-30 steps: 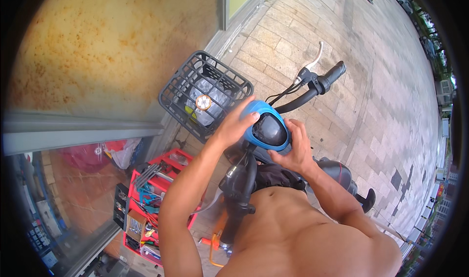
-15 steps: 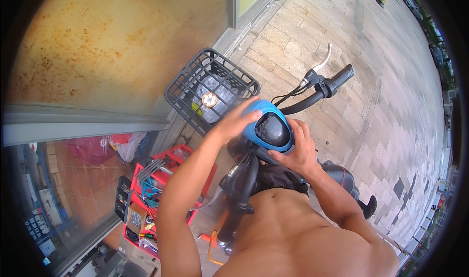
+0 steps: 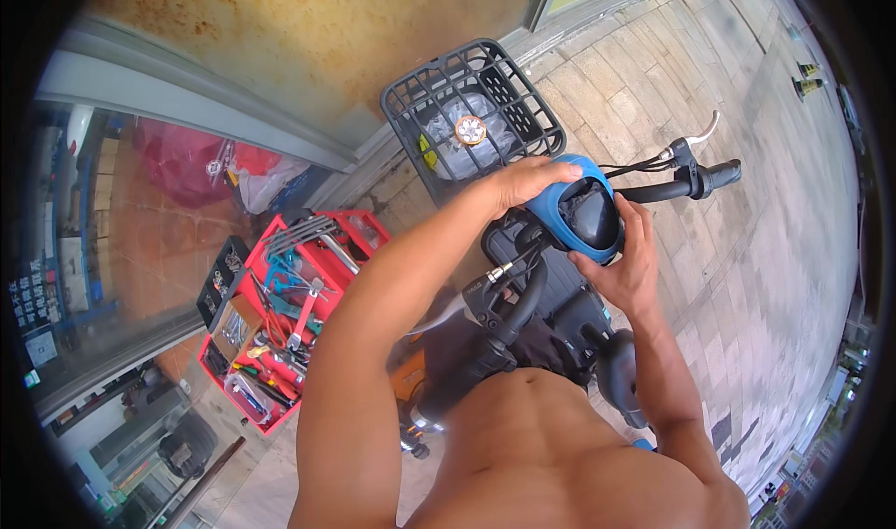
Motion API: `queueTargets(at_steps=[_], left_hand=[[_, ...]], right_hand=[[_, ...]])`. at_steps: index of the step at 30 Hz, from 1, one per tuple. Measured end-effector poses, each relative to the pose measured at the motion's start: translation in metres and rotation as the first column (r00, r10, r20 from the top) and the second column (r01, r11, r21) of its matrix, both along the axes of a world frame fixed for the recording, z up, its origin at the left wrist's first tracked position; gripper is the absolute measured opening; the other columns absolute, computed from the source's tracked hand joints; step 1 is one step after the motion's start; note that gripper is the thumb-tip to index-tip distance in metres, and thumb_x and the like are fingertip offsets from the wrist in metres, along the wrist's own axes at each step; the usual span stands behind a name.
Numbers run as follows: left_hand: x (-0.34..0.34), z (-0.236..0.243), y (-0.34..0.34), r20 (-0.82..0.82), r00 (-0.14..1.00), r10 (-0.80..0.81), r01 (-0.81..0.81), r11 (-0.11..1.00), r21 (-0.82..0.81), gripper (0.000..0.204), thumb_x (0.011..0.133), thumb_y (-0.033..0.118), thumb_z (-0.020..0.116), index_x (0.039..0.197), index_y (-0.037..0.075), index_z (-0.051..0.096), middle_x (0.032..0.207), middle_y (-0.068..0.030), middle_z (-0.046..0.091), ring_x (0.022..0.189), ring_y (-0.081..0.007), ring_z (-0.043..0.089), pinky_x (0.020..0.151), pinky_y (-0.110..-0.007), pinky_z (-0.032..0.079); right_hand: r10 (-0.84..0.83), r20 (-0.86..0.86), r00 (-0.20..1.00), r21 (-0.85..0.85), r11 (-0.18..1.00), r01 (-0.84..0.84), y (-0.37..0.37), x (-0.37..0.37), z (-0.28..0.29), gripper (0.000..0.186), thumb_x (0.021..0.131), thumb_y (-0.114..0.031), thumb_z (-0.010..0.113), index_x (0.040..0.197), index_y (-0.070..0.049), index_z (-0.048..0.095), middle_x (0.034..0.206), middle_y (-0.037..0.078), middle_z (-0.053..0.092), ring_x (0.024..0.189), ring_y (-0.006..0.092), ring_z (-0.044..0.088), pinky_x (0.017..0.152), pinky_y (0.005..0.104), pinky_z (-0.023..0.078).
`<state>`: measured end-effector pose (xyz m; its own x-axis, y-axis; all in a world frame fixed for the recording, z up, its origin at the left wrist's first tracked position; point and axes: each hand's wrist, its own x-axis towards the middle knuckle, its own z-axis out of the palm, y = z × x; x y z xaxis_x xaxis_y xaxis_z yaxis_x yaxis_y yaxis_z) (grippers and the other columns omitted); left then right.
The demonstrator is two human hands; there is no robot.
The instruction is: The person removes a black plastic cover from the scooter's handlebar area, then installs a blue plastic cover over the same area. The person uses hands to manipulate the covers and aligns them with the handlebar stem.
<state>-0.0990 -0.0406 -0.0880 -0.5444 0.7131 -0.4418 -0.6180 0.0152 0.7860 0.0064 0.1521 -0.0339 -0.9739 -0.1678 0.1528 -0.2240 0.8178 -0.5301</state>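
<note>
Glass shopfront, far left: a clear pane in a grey metal frame [image 3: 103, 268]; behind it sit a dark-pink plastic bag [image 3: 177, 160] and a white one.
Toolbox: an open red box [image 3: 317, 260] on the ground left of the person, crowded with tools, including red-handled pliers and grey metal rods.
Left handlebar end: a thick black grip [image 3: 453, 380] with a silver brake lever, between the toolbox and the person's body.
Basket: a black plastic grid basket [image 3: 509, 90] at the top centre; inside lies a clear plastic bag, with a round, orange-rimmed disc showing through the bars.
Left hand: the hand [image 3: 530, 182] curls over the casing's upper left edge, thumb along the top; its other fingers are mostly hidden.
Casing: a rounded blue plastic shell [image 3: 588, 216] with a glossy black window – between both hands, at the middle of the handlebars.
Right hand: the hand [image 3: 633, 266] grips the casing's right side, fingers along the edge, thumb at the bottom.
Right handlebar end: a black grip [image 3: 721, 174] with a silver lever, untouched.
Pavement: pale stone slabs [image 3: 747, 277] fill the right – with dark-and-yellow cones [image 3: 807, 85] far off.
</note>
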Motion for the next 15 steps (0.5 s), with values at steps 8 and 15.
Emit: queueTargets(at_steps=[8, 15], left_hand=[[0.000, -0.036, 0.017, -0.169, 0.986, -0.017, 0.006, 0.998, -0.064, 0.081, 0.087, 0.057, 0.053, 0.142, 0.003, 0.029, 0.136, -0.0173, 0.045, 0.114, -0.0222, 0.053, 0.095, -0.034, 0.044], [-0.003, -0.029, -0.005, -0.034, 0.989, -0.142, 0.145, 0.985, 0.094, 0.099, 0.079, 0.072, 0.051, 0.144, 0.005, 0.020, 0.141, -0.0189, 0.036, 0.130, -0.0306, 0.037, 0.102, -0.053, 0.032]], right_hand=[[-0.139, 0.004, 0.990, 0.063, 0.988, 0.139, -0.014, 0.014, 0.003, 0.087, 0.058, -0.015, 0.083, 0.132, 0.000, 0.041, 0.121, 0.019, 0.050, 0.111, 0.0348, 0.053, 0.095, 0.0402, 0.044], [-0.266, 0.107, 0.958, 0.120, 0.960, 0.253, -0.017, 0.018, 0.002, 0.084, 0.060, -0.017, 0.083, 0.131, 0.001, 0.042, 0.116, 0.016, 0.052, 0.104, 0.0276, 0.055, 0.085, 0.0336, 0.046]])
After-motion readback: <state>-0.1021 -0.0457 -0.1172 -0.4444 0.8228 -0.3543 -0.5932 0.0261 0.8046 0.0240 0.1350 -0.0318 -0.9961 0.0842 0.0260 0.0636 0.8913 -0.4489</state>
